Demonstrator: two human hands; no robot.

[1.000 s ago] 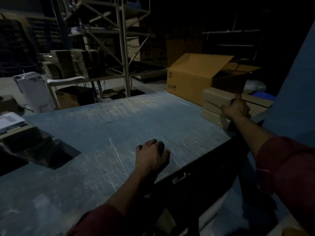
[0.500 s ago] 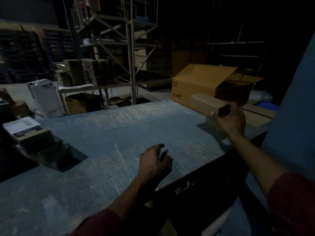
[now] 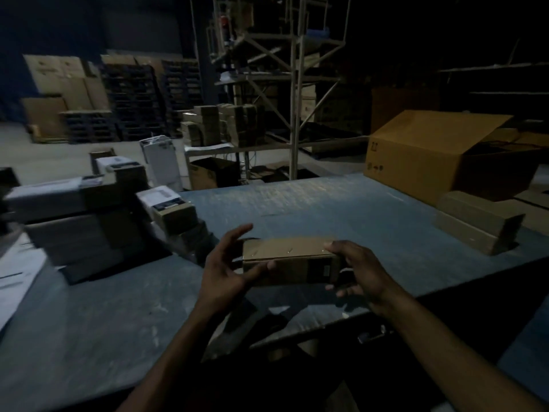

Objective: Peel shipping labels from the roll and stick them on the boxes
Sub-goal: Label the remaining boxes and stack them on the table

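Box (image 3: 289,260), oblong plain cardboard, your right hand (image 3: 361,276) clamped on one end, your left hand (image 3: 221,269) cupping the other, fingers spread, above scuffed table (image 3: 326,209).

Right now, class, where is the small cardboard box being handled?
In the head view, the small cardboard box is centre frame, above the table's near edge, between the left hand and right hand.
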